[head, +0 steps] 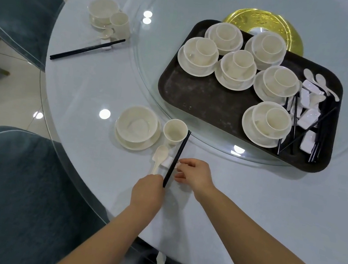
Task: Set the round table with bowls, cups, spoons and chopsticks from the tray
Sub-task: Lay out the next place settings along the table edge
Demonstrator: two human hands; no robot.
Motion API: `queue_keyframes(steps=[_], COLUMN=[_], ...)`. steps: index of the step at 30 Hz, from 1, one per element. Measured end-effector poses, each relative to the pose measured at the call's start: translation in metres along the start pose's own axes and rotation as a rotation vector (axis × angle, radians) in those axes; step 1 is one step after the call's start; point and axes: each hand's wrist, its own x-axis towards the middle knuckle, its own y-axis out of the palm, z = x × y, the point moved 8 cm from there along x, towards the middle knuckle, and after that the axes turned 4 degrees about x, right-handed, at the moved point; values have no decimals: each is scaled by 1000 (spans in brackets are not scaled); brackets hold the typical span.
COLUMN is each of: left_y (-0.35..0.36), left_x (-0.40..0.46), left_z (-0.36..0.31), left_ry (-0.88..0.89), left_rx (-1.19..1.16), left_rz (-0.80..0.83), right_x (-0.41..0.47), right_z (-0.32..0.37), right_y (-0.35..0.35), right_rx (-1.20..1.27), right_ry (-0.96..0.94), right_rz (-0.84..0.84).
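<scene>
The tray (pixel 195 103) holds six bowl-and-cup stacks (pixel 267 122); left hand (pixel 149 192) fingers pinch the chopsticks (pixel 176 159); right hand (pixel 195 174) fingers touch the half-hidden rest (pixel 167 162).

I see the bench (pixel 107 91) under a glossy glass sheet that mirrors the ceiling lights, pale matt cloth beneath it, clear glass turntable (pixel 153 79) on top. The tray (pixel 196 94) looks dark, matt and scuffed; bowls (pixel 136 124) and cups (pixel 174 129) are smooth cream, ceramic or plastic, can't tell. Chopsticks (pixel 176 159) are smooth black, chairs (pixel 15 188) are plush teal cloth, centre disc (pixel 273 22) is shiny gold.
</scene>
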Motion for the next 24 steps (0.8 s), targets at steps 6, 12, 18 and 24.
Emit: queue_keyframes(steps=[6,12,18,24], left_y=[-9,-28,-35,-31], left_x=[-3,-6,-9,-10], left_z=[-1,-14,-45,-90], left_ry=[-4,26,108,247], left_rx=[9,-28,-73,-75], left_rz=[-16,-87,-128,-149], right_x=[0,-5,-3,13], right_z=[3,38,56,27], right_y=[-13,-67,-122,-160], right_rx=[-60,-496,-1017,-1340], right_ry=[-69,-424,-575,-398], right_rz=[-40,-265,-406,-323])
